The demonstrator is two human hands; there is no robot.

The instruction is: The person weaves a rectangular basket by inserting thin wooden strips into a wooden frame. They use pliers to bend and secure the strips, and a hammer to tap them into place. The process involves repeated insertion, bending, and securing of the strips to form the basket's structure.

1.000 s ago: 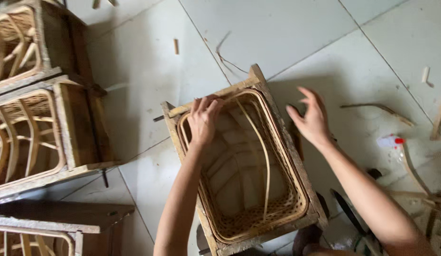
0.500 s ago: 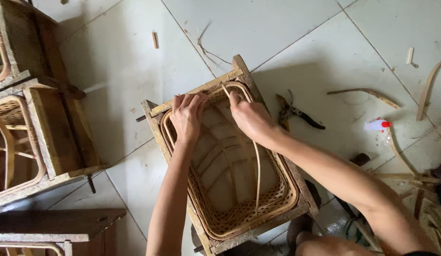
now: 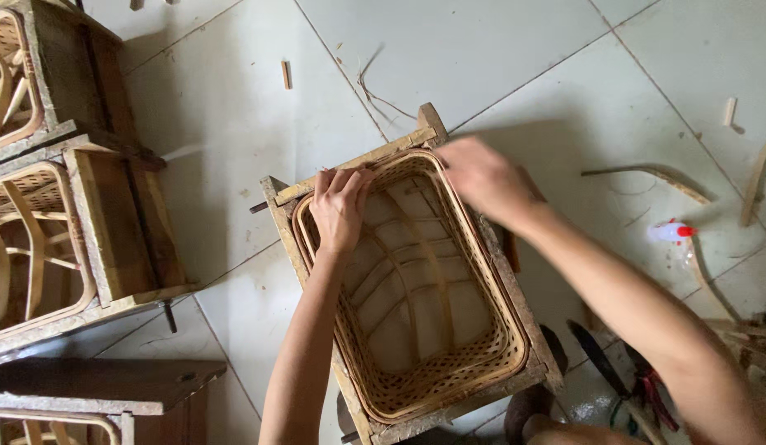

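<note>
While the left hand grips the woven rattan basket's far rim, the blurred right hand rests there, its grip unclear.

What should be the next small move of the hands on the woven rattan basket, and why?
Probably press the rim down along the far edge: the left hand grips the woven rattan basket rim there, and the blurred right hand sits at the far corner of the wooden frame.

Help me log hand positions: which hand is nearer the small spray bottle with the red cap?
Right. The right hand is at the basket's far right corner, on the spray bottle's side; the left hand presses the far rim further away.
</note>
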